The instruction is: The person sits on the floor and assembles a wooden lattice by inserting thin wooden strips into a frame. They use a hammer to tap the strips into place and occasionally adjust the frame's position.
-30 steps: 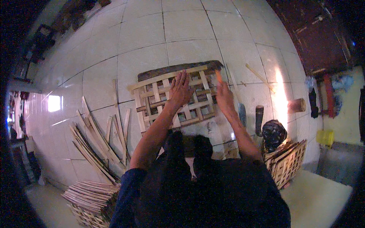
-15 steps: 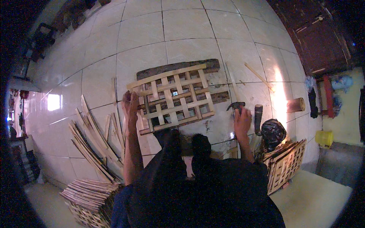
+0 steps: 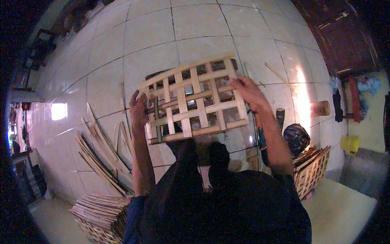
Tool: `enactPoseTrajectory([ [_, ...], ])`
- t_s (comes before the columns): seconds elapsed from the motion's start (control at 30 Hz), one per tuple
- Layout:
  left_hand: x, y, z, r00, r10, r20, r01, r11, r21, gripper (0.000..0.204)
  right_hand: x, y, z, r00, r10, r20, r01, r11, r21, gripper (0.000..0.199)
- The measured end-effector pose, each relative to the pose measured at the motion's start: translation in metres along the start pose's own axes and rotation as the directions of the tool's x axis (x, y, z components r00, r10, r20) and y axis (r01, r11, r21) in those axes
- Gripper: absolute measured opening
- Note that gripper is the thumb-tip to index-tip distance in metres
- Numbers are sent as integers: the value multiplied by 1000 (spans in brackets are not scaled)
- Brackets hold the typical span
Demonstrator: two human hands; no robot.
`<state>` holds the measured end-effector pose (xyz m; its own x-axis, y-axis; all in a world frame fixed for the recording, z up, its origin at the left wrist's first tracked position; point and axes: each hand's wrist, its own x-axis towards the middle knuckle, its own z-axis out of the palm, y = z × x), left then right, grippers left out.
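A lattice panel of flat, pale bamboo strips (image 3: pixel 182 101) is between my two hands, tilted, over a dark wooden board (image 3: pixel 156 74) that partly shows behind its far edge. My left hand (image 3: pixel 139 109) is closed on the panel's left edge. At the right edge, my right hand (image 3: pixel 248 92) has its thumb on top and grips the strips there. An object with blue and orange colouring (image 3: pixel 260 131) lies beside my right forearm, which partly hides it; its kind is unclear.
Loose bamboo strips (image 3: pixel 103 142) lie on the tiled floor at left. Stacked lattice panels stand near left (image 3: pixel 99 207) and right (image 3: pixel 315 171). A black plastic bag (image 3: pixel 296 137), a short wooden cylinder (image 3: pixel 320 108) and a yellow container (image 3: pixel 349 144) are at right.
My right hand has left the hammer and moved up and left onto the panel's right edge. The panel has shifted right and appears lifted at that side. The left hand still holds its edge.
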<state>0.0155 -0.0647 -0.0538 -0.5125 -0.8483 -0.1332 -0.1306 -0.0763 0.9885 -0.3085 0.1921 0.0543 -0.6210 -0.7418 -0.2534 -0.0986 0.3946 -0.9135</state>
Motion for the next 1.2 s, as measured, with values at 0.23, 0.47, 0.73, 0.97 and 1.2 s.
enactPoseTrajectory([
  [0.23, -37, 211, 100, 957, 270, 107, -265, 962, -66, 67, -44, -232, -44, 853, -483, -198, 455, 874, -172, 37],
  [0.47, -53, 270, 147, 887, 283, 366, 207, 465, -861, 79, -22, -226, 69, 532, -844, 68, 764, 443, -469, 26],
  [0.73, -14, 186, 127, 786, 255, 564, 490, 300, -818, 58, -30, -183, 125, 691, -674, 260, 568, 283, -773, 40],
  [0.97, 21, 108, 114, 718, 115, 686, 596, 408, -692, 51, 3, -95, 156, 657, -663, 359, 629, 220, -745, 44],
  [1.2, 35, 0, 67, 845, 264, 466, -335, 939, 76, 32, -29, -62, 121, 697, -699, 156, 688, 592, -420, 21],
])
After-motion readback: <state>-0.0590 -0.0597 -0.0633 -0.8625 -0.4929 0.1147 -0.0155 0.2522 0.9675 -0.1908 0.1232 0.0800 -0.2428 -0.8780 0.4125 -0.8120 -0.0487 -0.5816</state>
